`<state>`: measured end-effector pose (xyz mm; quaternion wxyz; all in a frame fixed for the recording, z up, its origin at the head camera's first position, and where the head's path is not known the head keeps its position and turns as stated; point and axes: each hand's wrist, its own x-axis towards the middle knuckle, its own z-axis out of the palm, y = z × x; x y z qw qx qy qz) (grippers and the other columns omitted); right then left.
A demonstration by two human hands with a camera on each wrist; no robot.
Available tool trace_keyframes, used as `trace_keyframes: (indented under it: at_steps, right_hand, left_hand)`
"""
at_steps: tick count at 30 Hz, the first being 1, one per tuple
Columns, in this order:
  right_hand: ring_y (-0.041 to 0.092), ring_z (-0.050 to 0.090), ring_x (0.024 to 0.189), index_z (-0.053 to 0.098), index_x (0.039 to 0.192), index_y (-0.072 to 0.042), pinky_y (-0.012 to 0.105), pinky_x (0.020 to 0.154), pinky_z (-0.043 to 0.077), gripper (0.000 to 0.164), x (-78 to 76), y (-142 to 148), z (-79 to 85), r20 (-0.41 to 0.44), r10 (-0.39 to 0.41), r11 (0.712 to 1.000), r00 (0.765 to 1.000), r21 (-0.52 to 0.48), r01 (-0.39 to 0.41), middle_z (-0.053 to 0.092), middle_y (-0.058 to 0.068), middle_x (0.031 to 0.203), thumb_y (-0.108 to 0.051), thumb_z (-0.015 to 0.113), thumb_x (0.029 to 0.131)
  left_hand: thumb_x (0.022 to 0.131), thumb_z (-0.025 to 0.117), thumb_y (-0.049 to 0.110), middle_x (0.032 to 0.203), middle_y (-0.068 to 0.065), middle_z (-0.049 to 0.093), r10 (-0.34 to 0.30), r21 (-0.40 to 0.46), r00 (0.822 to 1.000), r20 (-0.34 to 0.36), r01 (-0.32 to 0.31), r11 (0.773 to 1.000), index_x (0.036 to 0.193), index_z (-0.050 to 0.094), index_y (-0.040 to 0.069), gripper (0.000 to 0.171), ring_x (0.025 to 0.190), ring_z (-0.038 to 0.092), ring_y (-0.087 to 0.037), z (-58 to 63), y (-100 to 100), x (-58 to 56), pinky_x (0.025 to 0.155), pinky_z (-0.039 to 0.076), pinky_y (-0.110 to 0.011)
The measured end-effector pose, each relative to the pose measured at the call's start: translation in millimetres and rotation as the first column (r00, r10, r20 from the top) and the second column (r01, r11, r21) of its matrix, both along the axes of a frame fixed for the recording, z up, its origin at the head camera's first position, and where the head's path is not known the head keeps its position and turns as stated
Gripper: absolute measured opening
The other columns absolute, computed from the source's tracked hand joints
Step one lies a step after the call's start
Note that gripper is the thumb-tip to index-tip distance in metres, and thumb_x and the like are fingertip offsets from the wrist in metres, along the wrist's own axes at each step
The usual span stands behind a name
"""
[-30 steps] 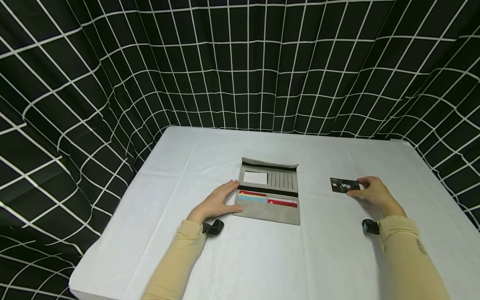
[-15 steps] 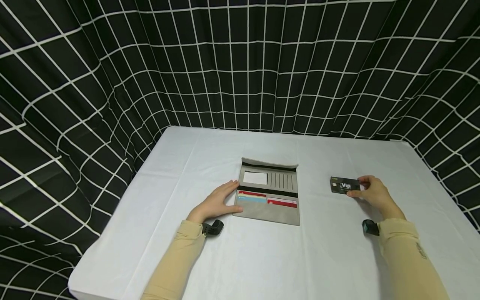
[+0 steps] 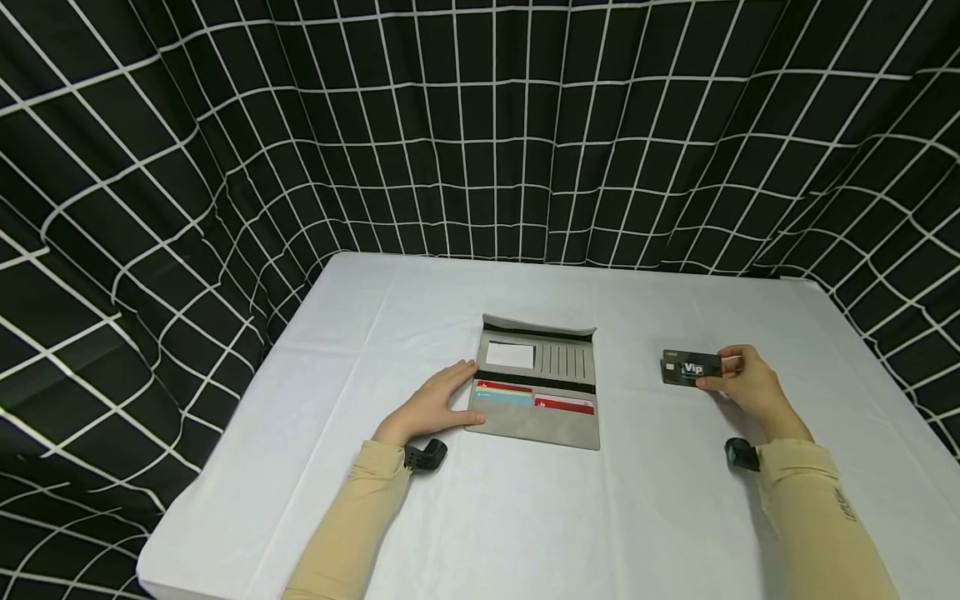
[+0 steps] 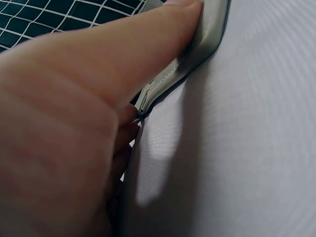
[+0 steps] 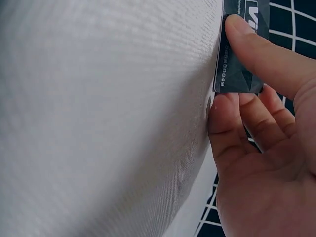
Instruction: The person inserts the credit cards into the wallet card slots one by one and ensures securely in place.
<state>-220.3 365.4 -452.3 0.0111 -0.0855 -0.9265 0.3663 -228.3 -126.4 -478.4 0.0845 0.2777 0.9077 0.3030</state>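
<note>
A grey wallet (image 3: 534,425) lies unfolded on the white table, with several cards in its pockets. Red (image 3: 564,405) and light blue (image 3: 504,398) cards peek from the lower slots. My left hand (image 3: 432,407) rests at its left edge, fingers extended and thumb on the near corner. In the left wrist view the thumb presses on the wallet's (image 4: 213,29) rim. To the right, my right hand (image 3: 752,390) pinches a black card (image 3: 678,368) marked "Vip" by its right end. The right wrist view has the thumb across the card's (image 5: 239,69) printed face and fingers behind it.
White cloth covers the table (image 3: 555,517). A black curtain with a white grid (image 3: 510,133) surrounds it at the back and sides. A dark wrist device (image 3: 426,456) is strapped at the left cuff, another wrist device (image 3: 742,454) at the right.
The black card has risen slightly and tilted, its face turning more toward the head camera. The left hand and wallet stay in place.
</note>
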Motion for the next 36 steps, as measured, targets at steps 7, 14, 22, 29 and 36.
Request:
trace_keyframes:
  at_steps: [7, 14, 22, 29, 36]
  right_hand:
    - [0.03, 0.047, 0.087, 0.036, 0.126, 0.009, 0.028, 0.063, 0.039, 0.068, 4.3, -3.5, 6.5, -0.017, 0.012, 1.0, 1.0, 0.012, -0.012, 0.048, 0.023, 0.102, -0.023, 0.074, 0.08]
    - [0.018, 0.051, 0.079, 0.04, 0.124, 0.008, 0.022, 0.058, 0.044, 0.057, 7.6, -6.4, 10.5, -0.046, 0.042, 0.999, 0.998, 0.012, -0.041, 0.054, 0.023, 0.102, -0.019, 0.07, 0.084]
    - [0.001, 0.049, 0.074, 0.042, 0.123, 0.005, 0.017, 0.06, 0.042, 0.053, 6.0, -9.2, 14.7, -0.083, 0.075, 0.996, 0.994, -0.034, -0.078, 0.058, 0.023, 0.104, -0.021, 0.069, 0.086]
    - [-0.003, 0.052, 0.073, 0.041, 0.122, 0.008, 0.015, 0.061, 0.044, 0.048, 6.6, -13.8, 18.9, -0.152, 0.118, 0.982, 0.981, -0.131, -0.138, 0.061, 0.008, 0.093, -0.015, 0.066, 0.087]
    - [-0.001, 0.056, 0.074, 0.044, 0.113, 0.002, 0.015, 0.064, 0.049, 0.034, 5.3, -21.7, 16.2, -0.203, 0.149, 0.898, 0.968, -0.382, -0.218, 0.06, -0.008, 0.086, -0.004, 0.065, 0.086]
  left_hand:
    - [0.078, 0.067, 0.053, 0.151, -0.006, 0.021, -0.004, 0.01, 1.0, -0.005, 0.004, 1.0, 0.147, 0.027, 0.012, 0.089, 0.137, 0.016, -0.022, 0.2, -0.1, 0.2, 0.108, 0.017, -0.043]
    - [0.078, 0.067, 0.052, 0.151, -0.007, 0.022, -0.007, 0.013, 1.0, -0.005, 0.007, 1.0, 0.147, 0.027, 0.011, 0.089, 0.137, 0.017, -0.024, 1.7, 0.2, 0.9, 0.108, 0.017, -0.044]
    - [0.079, 0.067, 0.053, 0.151, -0.007, 0.022, -0.006, 0.005, 1.0, -0.012, 0.006, 1.0, 0.147, 0.028, 0.012, 0.089, 0.137, 0.017, -0.022, 0.2, 0.4, -0.4, 0.108, 0.018, -0.045]
    - [0.078, 0.067, 0.053, 0.151, -0.007, 0.022, -0.011, 0.008, 1.0, -0.019, 0.011, 1.0, 0.147, 0.028, 0.011, 0.089, 0.137, 0.017, -0.022, -0.2, 0.1, -0.9, 0.108, 0.018, -0.044]
    - [0.078, 0.067, 0.053, 0.151, -0.006, 0.022, -0.01, 0.011, 1.0, -0.019, 0.01, 1.0, 0.147, 0.028, 0.011, 0.089, 0.137, 0.017, -0.021, -1.0, -0.1, -1.3, 0.108, 0.018, -0.044]
